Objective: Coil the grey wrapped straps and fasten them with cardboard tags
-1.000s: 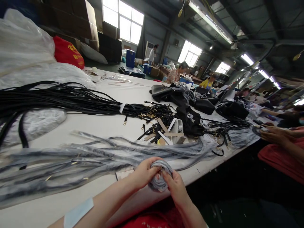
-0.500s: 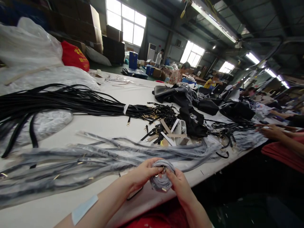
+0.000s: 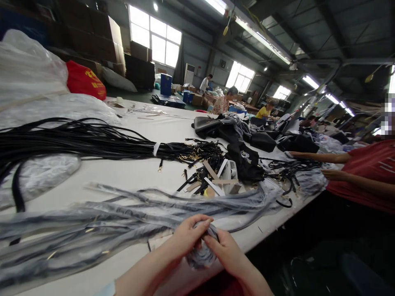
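Note:
A coiled strap in clear plastic wrapping [image 3: 202,260] sits between my two hands at the table's front edge. My left hand [image 3: 193,232] curls round its left and upper side, thumb on top. My right hand [image 3: 222,246] grips the right side, its thumb pressed near the coil's middle. Fingers cover much of the coil. Just beyond my hands, several long plastic-sleeved straps [image 3: 123,213] lie stretched across the table. Farther back is a thick bundle of black straps [image 3: 123,146] with gold clasps, bound by a white band [image 3: 156,149].
Black bags [image 3: 212,125] are heaped at the back. Card strips [image 3: 212,174] and a yellow tape roll [image 3: 209,192] lie mid-table. On the left are plastic sheeting [image 3: 31,70] and a red bag [image 3: 84,80]. A co-worker in a red shirt [image 3: 367,172] stands at the right, hands over the table.
My hands have shifted slightly down and left with the coiled strap, and my left hand covers more of it. The view has turned right, bringing more of the red-shirted co-worker into sight.

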Demonstrator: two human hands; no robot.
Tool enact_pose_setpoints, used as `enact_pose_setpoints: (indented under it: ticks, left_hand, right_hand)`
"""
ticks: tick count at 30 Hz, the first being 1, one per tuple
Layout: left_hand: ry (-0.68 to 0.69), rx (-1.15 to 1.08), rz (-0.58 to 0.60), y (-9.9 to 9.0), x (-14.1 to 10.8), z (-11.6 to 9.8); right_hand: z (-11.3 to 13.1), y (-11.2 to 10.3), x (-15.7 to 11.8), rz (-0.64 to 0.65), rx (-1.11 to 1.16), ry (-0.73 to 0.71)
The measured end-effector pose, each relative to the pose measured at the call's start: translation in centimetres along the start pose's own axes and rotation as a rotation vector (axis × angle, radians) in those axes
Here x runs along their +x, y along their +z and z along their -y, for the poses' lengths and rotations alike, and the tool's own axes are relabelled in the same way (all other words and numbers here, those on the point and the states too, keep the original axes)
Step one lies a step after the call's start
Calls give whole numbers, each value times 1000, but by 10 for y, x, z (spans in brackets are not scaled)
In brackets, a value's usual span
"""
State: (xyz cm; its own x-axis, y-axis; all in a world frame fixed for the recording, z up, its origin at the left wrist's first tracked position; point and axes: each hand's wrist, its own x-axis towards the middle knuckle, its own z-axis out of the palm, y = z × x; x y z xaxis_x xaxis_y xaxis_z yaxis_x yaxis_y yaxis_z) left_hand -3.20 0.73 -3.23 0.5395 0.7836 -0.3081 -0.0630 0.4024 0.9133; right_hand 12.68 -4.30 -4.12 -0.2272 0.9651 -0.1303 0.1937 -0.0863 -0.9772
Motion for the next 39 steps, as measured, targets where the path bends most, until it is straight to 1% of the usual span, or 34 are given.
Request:
enact_pose_setpoints:
  ticks: [2,4,6,7,8,9,11,13,15,17,19,21,23,24,26,28,30,32,35,39]
  left_hand:
    - [65,86,-87,1,5,10]
    - [86,87,-113,-3,9,20]
    - [81,80,-138,-12,11,27]
    - [79,81,-157,-17,12,30]
    - [78,85,-178,-21,13,33]
    - [76,92,-202,-25,13,37]
    - [71,104,-240,-28,12,43]
    - [69,114,-249,-28,10,49]
    - [74,122,-235,-26,7,54]
    - [70,123,-209,-25,5,57]
    - [55,110,-196,-27,3,57]
    - [43,74,-213,-31,2,54]
    - [36,20,-275,-36,2,50]
    - [33,-11,-313,-39,3,48]
    - [28,-74,-396,-44,4,45]
    - [21,-115,-453,-48,6,45]
    - [28,-123,-474,-50,6,46]
    - [46,-116,-473,-49,6,47]
    - [70,-98,-471,-46,6,47]
    - [92,-37,-472,-43,6,50]
  right_hand:
    - [-7,6,4,18,37,-7]
    - [-12,8,9,66,53,-24]
    - [-15,3,16,113,-43,-53]
    - [-15,-4,22,107,-153,-77]
    - [-14,-13,30,60,-316,-106]
    - [-12,-24,40,-22,-509,-134]
    - [-8,-50,64,-234,-878,-171]
    - [-4,-74,92,-376,-1081,-163]
    - [-3,-92,118,-436,-1175,-133]
    - [-2,-104,140,-469,-1257,-110]
    - [2,-112,154,-470,-1307,-93]
    - [10,-115,159,-446,-1323,-91]
    - [20,-110,153,-411,-1303,-99]
    - [24,-103,146,-387,-1282,-104]
    - [32,-82,123,-316,-1229,-118]
    - [38,-56,94,-215,-1170,-162]
    - [41,-31,64,-95,-1108,-246]
    - [42,-13,42,21,-1077,-308]
    - [38,0,28,125,-1140,-334]
    - [36,6,26,147,-1258,-357]
